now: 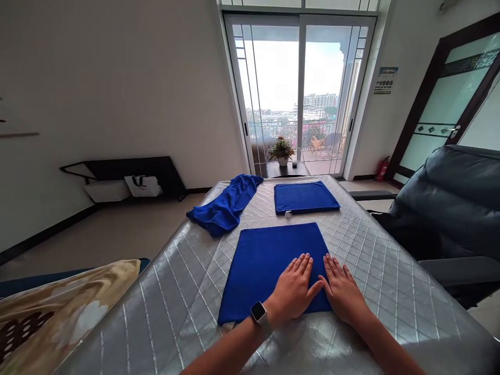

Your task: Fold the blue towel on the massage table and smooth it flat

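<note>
blue towel (269,265) lies folded at lower centre of the frame, left hand (291,289) and right hand (342,288) flat on its near part, both grips open, holding nothing; at upper centre a folded towel (307,197) looks done, while a crumpled towel (224,205) left of it is not, all on a quilted silver surface (375,260)

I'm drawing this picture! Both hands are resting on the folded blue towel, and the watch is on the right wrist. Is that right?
The wrist is wrong: the watch is on the left wrist, as the head view shows. The left hand and right hand are resting on the folded blue towel.
</note>
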The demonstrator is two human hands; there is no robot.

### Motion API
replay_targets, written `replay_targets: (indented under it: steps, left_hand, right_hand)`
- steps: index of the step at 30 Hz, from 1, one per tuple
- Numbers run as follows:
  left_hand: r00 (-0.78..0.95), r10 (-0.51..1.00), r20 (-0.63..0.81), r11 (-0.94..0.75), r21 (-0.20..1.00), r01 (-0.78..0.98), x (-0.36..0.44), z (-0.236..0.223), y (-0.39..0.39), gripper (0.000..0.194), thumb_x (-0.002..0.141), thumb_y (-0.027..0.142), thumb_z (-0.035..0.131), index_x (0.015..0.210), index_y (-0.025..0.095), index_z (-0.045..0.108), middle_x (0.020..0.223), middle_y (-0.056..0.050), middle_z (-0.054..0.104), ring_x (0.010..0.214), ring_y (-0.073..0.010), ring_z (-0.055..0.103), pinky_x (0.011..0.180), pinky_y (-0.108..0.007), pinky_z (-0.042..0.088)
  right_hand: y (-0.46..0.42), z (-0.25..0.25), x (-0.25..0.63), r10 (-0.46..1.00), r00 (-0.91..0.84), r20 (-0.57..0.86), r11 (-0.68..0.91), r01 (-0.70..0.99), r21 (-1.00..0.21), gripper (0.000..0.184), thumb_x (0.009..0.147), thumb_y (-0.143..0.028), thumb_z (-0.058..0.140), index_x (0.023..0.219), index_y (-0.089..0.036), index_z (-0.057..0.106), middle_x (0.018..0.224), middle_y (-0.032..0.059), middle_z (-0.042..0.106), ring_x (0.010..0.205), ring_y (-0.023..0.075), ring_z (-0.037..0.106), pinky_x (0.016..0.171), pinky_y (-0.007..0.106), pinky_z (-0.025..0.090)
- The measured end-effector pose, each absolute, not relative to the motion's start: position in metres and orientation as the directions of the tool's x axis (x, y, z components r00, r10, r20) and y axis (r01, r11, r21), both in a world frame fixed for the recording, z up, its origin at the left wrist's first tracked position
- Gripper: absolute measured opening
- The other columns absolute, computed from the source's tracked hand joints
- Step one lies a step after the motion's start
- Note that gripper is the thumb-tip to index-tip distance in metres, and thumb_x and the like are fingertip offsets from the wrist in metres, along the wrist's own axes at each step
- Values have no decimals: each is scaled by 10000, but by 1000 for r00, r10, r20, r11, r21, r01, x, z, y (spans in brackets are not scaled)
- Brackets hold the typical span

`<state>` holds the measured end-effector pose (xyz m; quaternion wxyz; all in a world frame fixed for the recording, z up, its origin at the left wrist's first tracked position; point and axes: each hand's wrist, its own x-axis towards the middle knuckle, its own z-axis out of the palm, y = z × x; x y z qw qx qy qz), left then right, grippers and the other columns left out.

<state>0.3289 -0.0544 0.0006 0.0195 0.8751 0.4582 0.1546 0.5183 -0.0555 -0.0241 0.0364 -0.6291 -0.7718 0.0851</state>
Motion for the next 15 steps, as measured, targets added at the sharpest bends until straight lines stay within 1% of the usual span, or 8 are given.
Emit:
replay_targets:
  steps: [3,7,11,15]
  left_hand:
    - [569,786,242,-615,211,760,349,-8,-59,701,1057,577,241,1605,146,313,1656,-117,337,1557,-228,251,1271,-424,293]
    - [546,809,217,-586,214,782,323,-11,-61,687,1059,572,251,1623,180,262,1671,-102,301,1559,-226,242,1273,-438,290]
    - [430,893,132,-448,179,876,258,-15,-70,711,1046,610,260,1622,193,254,1678,-103,274,1552,-247,270,1266,-472,297]
    - [238,963,124,-253,126,959,191,-27,-88,709,1044,615,265,1623,207,227,1683,-84,269,1554,-252,272,1265,-481,292]
  right_hand:
    - [-56,-24,519,974,-222,-45,212,964,-160,669,1047,-454,208,1640,-144,209,1710,53,121,1584,214,75,1284,436,89]
    - [-55,-23,519,979,-193,-58,182,970,-163,683,1048,-471,215,1641,-133,182,1709,47,126,1584,220,95,1285,444,110]
    - [-55,-25,518,980,-192,-48,181,969,-169,683,1049,-470,200,1641,-131,167,1709,39,117,1584,216,92,1286,444,107]
    - [-55,-29,519,979,-203,-34,197,970,-143,682,1046,-457,177,1641,-124,166,1709,40,113,1585,209,82,1285,441,100]
